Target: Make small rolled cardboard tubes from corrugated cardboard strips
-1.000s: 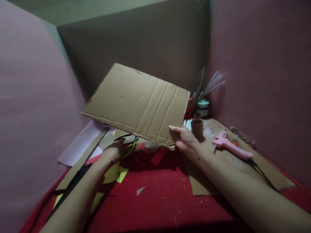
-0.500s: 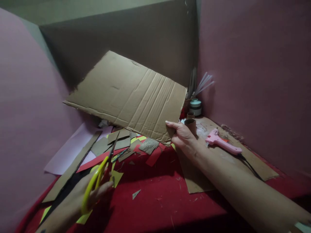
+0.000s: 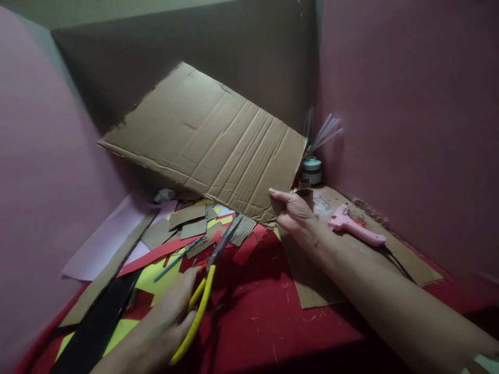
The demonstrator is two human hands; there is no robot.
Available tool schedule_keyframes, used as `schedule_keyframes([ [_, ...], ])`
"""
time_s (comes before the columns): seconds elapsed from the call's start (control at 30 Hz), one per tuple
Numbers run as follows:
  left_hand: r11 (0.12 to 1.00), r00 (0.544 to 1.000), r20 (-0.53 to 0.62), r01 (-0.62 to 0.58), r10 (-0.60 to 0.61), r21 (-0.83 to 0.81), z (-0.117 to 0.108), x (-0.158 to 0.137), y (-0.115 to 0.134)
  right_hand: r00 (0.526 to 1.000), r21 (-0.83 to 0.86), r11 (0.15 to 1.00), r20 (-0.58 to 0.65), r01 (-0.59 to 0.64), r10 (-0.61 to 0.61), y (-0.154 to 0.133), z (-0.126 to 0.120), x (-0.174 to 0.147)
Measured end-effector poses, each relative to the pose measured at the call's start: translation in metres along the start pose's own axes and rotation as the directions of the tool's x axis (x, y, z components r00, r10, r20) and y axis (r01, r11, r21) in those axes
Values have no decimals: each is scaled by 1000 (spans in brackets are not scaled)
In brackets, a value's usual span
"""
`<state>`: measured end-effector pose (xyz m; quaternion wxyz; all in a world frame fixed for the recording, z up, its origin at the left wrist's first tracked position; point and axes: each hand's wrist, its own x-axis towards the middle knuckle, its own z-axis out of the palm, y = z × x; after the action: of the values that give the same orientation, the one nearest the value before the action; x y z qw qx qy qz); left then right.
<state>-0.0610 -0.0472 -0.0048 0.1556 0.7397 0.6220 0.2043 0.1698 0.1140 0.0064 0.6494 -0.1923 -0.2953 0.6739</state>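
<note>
My right hand (image 3: 298, 218) grips a large brown cardboard sheet (image 3: 206, 140) by its lower right corner, thumb on the near face. The sheet is held up at a tilt over the table, with creases across its right half and a ragged left edge. In my left hand (image 3: 175, 306) is a pair of scissors (image 3: 200, 301) with yellow handles, my fingers through the loops. Its blades point up and away, below the sheet and apart from it. Behind the blades lie cardboard scraps (image 3: 193, 221) and a red paper strip (image 3: 159, 254).
A pink glue gun (image 3: 356, 226) rests on a cardboard piece (image 3: 413, 265) at the right. Near it stand cardboard tubes (image 3: 305, 196), a pale-lidded jar (image 3: 312, 170) and clear glue sticks (image 3: 327, 132). Lilac paper (image 3: 101, 249) and a long cardboard strip (image 3: 109, 270) lie left on the red cloth (image 3: 257, 322).
My left hand with the scissors has moved right, the blades now leaning toward the sheet's lower edge. The cardboard sheet has risen slightly in view, still in my right hand.
</note>
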Motion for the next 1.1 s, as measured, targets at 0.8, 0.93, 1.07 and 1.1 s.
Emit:
schedule_keyframes([
  [0.8, 994, 993, 97, 62, -71, 89, 20, 30, 6, 990, 114, 984, -22, -135, 138, 14, 5, -15],
  [0.93, 897, 967, 109, 166, -229, 411, 15, 34, 22, 992, 118, 985, -19, -124, 127, 16, 8, -18],
  [1.07, 758, 954, 154, 100, -257, 644, 14, 35, 27, 994, 100, 989, -3, -110, 111, 16, 9, -18],
  [1.1, 737, 953, 158, 89, -258, 670, 14, 34, 27, 994, 96, 989, 7, -111, 111, 16, 9, -18],
])
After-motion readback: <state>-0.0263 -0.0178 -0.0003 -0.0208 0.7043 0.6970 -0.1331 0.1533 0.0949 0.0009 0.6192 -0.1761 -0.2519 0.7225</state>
